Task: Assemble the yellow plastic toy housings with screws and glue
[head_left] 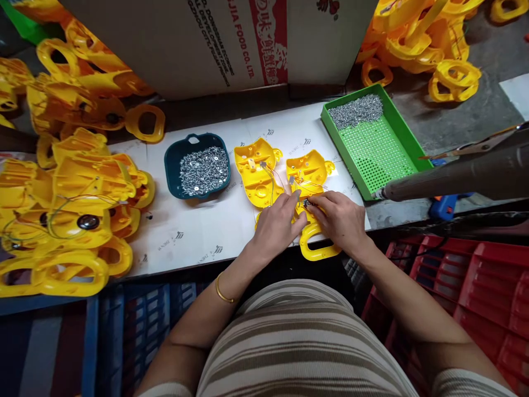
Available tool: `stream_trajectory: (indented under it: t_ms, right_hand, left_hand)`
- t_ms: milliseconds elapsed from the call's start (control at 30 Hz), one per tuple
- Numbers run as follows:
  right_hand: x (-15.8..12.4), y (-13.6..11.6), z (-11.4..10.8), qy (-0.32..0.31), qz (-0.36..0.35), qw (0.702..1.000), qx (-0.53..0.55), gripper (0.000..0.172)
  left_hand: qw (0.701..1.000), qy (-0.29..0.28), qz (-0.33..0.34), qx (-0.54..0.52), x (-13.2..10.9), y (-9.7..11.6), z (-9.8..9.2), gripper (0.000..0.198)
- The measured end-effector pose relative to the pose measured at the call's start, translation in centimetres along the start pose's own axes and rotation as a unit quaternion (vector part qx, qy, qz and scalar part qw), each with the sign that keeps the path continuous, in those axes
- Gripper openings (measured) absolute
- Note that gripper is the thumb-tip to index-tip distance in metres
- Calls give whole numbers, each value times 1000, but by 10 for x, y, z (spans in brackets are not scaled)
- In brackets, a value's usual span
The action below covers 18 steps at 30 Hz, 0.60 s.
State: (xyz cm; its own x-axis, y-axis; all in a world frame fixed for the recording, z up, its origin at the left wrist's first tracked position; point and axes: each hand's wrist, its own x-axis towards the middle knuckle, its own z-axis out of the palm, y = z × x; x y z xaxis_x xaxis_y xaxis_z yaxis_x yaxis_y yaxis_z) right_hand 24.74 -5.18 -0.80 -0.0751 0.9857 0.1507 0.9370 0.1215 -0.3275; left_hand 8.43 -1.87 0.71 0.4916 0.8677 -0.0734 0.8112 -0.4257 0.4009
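**Both hands on the right-hand yellow shell**

Your left hand (279,223) lies palm down on the near end of the right-hand yellow shell (308,173), fingers loosely bent and forefinger stretched forward, closed round nothing. Your right hand (339,220) rests beside it on the same shell, thumb and forefinger drawn close together at a small dark part (306,203); that part is too small to tell whether you grip it or only touch it. The two hands meet at that spot, fingertips nearly touching.

The shell lies open side up on the white-papered table (198,231), near its front edge; thin wires cross the shell's inside, and its handle loop (318,251) sticks out towards you under your right hand. Just to its left lies a second yellow shell (257,171), also open side up, with wires of its own.

Further left stands a teal bowl (171,165) filled with silver screws (203,170). To the right of the shells sits a green tray (407,140) with a perforated floor; more screws (355,110) are heaped at its far end.

A grey tool (454,179) lies at the right, its tip pointing at the tray. Yellow shells are piled at the left (78,187) and at the far right (430,38); a cardboard box (165,44) stands behind the table.
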Motion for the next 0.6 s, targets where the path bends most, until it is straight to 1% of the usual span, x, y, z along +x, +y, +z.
stream_trajectory:
  t_ms: [133,267,367,467,600]
  right_hand:
    - [2,3,-2,-34,-13,999,4,20]
    - [5,5,-8,-57,-23,998,8,22]
    - [5,6,-9,-56,-5,998,-3,22]
    - [3,8,-6,-48,15,999,-14,25]
    - [0,11,3,-30,22,999,-7,30]
  left_hand:
    - [997,-26,-18,74,4,8,-7,42]
    - [993,-43,-24,108,8,11,-13,39]
    - [990,-71,-24,121,15,11,-18,35]
    - [987,-97,-24,123,24,11,-22,32]
    - [988,-105,-23,110,30,12,-23,31]
